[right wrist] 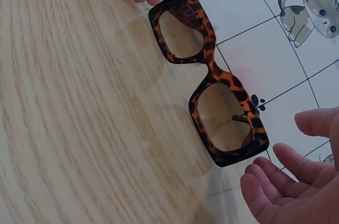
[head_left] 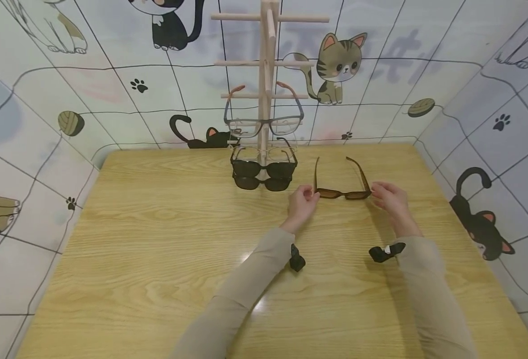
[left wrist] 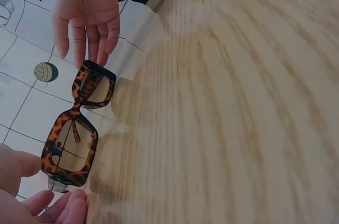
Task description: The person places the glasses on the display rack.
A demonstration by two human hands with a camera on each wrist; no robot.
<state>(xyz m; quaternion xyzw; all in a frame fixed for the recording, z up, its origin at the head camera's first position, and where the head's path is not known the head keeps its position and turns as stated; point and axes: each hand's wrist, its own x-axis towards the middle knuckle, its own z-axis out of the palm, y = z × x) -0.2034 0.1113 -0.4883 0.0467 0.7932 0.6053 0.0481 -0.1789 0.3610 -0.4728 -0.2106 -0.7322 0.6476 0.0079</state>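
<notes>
Tortoiseshell sunglasses [head_left: 331, 193] stand on the wooden table with both temples unfolded toward the back wall. My left hand [head_left: 301, 205] is at their left hinge corner. In the left wrist view its thumb [left wrist: 27, 163] meets the edge of the frame [left wrist: 79, 105], while the fingers lie below, spread apart from the thumb. Beside the right corner is my right hand [head_left: 391, 202]. The right wrist view has its fingers [right wrist: 280, 179] loosely bent near the frame [right wrist: 214, 68], with no grip on it.
A wooden display rack [head_left: 265, 60] with crossbars rises at the table's back, left of the sunglasses. Grey-framed eyeglasses [head_left: 264, 121], thin-rimmed glasses [head_left: 247, 147] and dark sunglasses [head_left: 279, 170] hang on it. Cat-patterned cloth [head_left: 156, 104] walls the table's back and sides.
</notes>
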